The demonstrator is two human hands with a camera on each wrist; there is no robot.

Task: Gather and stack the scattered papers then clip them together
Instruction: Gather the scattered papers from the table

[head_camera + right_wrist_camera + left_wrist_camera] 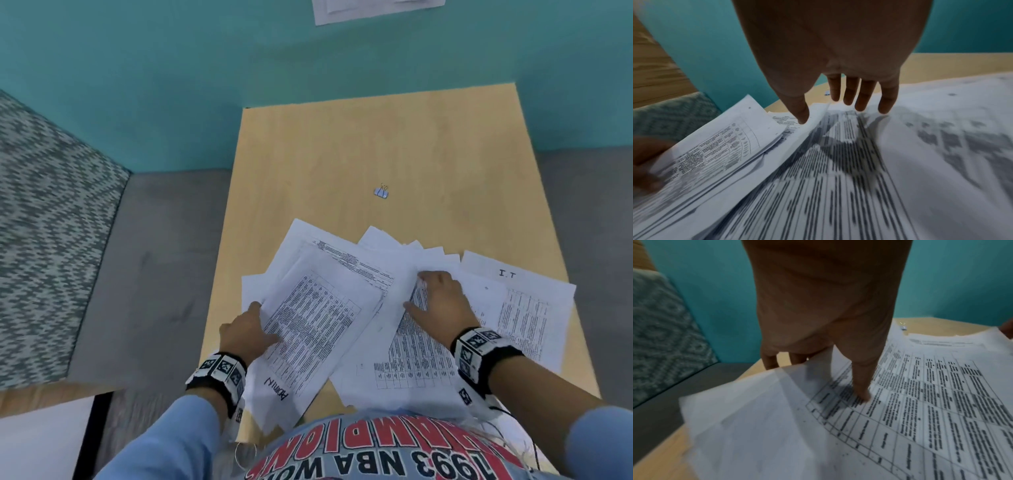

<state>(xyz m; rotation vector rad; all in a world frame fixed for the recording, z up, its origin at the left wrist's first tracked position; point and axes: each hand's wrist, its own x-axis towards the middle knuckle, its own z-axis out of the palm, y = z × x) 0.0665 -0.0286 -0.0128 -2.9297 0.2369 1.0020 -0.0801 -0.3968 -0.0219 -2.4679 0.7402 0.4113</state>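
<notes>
White printed papers lie fanned over the near half of a light wooden table. My left hand pinches the left edge of a tilted bundle of sheets, thumb on top of the printed table and fingers under the edge. Straight fingers of my right hand lie flat on the sheets spread to the right; in the right wrist view that hand reaches over blurred print. A small blue binder clip sits alone on the wood beyond the papers, apart from both hands.
A sheet marked "I.T" lies at the far right of the spread. A patterned teal cushion and grey seat border the table's left side. The teal wall stands behind, with more paper at the top.
</notes>
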